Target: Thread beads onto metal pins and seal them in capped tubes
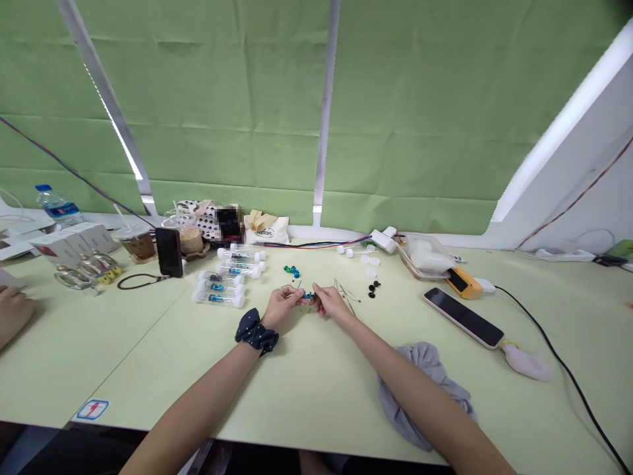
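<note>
Over the middle of the table, my left hand (283,306) pinches one end of a small shiny blue part (307,295). The fingers of my right hand (330,303) are closed on its other end, so the piece spans the gap between both hands. Its exact kind is too small to make out. Just beyond lie several loose blue and green pieces (293,271). Thin metal rods (349,292) are spread beside my right hand, with small black round caps (372,290) farther right. Clear tubes with white ends (218,299), several with blue parts inside, lie left of my hands.
A dark phone (169,252) stands upright at the left, near drink cups (134,244). Another phone (463,318) lies at the right, beside a yellow device (463,284) and black cable (548,336). Grey cloth (420,396) is by my right forearm. Another person's hand (14,313) rests far left.
</note>
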`<state>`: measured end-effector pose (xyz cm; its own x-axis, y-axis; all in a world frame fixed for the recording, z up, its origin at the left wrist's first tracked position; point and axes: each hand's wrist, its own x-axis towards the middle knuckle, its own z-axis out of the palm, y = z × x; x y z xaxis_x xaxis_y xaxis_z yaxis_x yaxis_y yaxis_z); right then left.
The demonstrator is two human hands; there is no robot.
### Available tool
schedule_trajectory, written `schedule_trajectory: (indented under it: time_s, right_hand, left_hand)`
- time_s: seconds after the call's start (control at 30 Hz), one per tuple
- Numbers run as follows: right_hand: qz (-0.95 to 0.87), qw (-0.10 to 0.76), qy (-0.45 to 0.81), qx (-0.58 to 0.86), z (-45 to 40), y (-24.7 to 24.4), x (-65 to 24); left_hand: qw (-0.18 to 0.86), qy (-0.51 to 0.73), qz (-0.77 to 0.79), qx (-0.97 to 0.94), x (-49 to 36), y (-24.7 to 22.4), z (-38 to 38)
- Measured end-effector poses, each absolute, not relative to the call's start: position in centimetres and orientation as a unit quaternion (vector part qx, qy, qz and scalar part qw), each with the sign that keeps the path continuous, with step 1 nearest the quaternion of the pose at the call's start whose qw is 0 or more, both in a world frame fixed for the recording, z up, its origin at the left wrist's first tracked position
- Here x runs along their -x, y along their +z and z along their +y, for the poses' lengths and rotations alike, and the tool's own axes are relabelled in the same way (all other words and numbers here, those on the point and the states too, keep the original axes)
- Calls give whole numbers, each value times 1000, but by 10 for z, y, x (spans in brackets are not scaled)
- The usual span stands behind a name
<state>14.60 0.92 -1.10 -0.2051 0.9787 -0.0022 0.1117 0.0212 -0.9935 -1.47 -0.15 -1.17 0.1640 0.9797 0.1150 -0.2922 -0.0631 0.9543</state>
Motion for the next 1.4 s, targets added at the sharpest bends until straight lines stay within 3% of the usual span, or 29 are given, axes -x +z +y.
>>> schedule_trajectory:
  time_s: [0.2,0.7,1.07,1.23,1.4]
  right_hand:
    - [-596,517,501,356,7,-4,-147]
    - [-484,507,642,311,6,-5,-149]
    - [-489,513,628,321,7,-6,-148]
    - [-512,463,596,410,7,-7,-148]
    - [-546,448,581,405,5,-6,-147]
  left_hand:
    - [583,555,356,-475,16,-12,0]
    - [585,545,354,-485,13,-12,-2]
    - [582,565,357,-463,15,-15,2]
    - [587,557,352,-471,15,-14,1]
    - [583,562,358,-465,16,-15,2]
